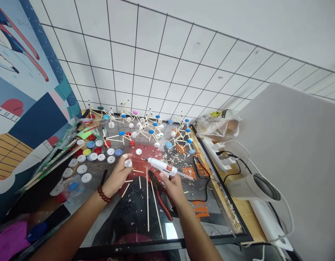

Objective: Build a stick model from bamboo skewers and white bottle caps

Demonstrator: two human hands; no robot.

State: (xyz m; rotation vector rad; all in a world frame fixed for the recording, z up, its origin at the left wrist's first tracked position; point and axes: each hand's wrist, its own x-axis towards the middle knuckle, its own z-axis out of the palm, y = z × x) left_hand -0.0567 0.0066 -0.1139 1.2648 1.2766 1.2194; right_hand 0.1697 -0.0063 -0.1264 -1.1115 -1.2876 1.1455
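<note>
A small white bottle cap [128, 163] is pinched in the fingers of my left hand [119, 177], which has a beaded bracelet at its wrist. My right hand [173, 187] grips a white hot glue gun [162, 166], its nozzle pointing left toward the cap but apart from it. A glue stick [185, 175] juts from the gun's rear. Below the gun lie red-handled pliers [163, 201]. Thin wooden sticks [148, 203], some long and some short, rest on the glass tabletop between my hands. Another white cap [139, 151] sits just beyond.
Several stick-and-cap models [153, 131] stand along the back. Loose caps [93, 156] are spread at the left. At the right are a power strip [218, 154], a white cylinder [253, 187], a plastic bag [219, 123] and a black cord [207, 188]. Wood chips [174, 157] litter the surface.
</note>
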